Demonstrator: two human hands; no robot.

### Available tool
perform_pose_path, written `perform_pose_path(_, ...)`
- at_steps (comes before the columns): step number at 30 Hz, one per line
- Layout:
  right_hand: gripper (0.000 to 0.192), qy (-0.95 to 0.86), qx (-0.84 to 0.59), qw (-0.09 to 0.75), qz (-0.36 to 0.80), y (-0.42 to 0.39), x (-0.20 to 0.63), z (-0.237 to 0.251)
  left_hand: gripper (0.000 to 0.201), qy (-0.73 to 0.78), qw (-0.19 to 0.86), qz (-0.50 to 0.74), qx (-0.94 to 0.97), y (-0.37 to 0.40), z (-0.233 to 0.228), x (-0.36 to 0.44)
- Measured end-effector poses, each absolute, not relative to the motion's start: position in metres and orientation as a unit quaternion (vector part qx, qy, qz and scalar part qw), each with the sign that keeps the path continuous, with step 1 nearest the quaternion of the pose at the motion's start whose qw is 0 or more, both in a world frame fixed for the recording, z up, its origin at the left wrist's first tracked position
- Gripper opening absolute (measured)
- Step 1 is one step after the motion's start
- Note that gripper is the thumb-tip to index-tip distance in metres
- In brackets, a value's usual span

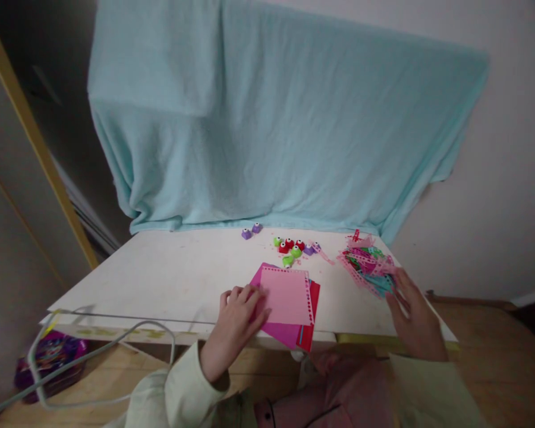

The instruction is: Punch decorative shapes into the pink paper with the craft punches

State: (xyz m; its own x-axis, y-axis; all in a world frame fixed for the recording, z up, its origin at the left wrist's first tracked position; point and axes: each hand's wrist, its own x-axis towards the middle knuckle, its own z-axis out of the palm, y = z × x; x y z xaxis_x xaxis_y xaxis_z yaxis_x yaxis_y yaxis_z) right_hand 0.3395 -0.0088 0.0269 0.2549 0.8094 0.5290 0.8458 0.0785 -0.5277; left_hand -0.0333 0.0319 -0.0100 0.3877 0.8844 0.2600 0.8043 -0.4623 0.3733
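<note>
My left hand (238,315) rests with bent fingers on the left side of a stack of paper, thumb apart from the fingers. On top lies a light pink sheet (289,297) with punched holes along its top and right edges. Magenta paper (283,334) and red paper (314,297) stick out beneath it. At the right, my right hand (414,312) is at the edge of a heap of punched paper strips (365,264) in pink, green, teal and red. Its thumb and fingers are apart; the fingertips touch or nearly touch the heap.
Small craft punches (296,252) in red, green and purple cluster behind the paper, with a loose pink strip (324,254) beside them. Two purple punches (251,230) stand farther back. A light blue cloth (285,131) hangs behind the white table (160,273). A pale cable (102,348) loops at the left.
</note>
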Motion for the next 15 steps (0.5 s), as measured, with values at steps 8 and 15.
perform_pose_path(8, 0.055, -0.665, -0.660, 0.344, -0.066, 0.008, 0.301, 0.017, 0.039, 0.381, 0.113, 0.224, 0.890, 0.017, -0.006, 0.002)
perform_pose_path(15, 0.039, -0.728, -0.594, 0.343, -0.012, -0.018, 0.260, 0.021, 0.045, 0.301, 0.085, 0.151, 0.938, 0.017, 0.006, 0.005)
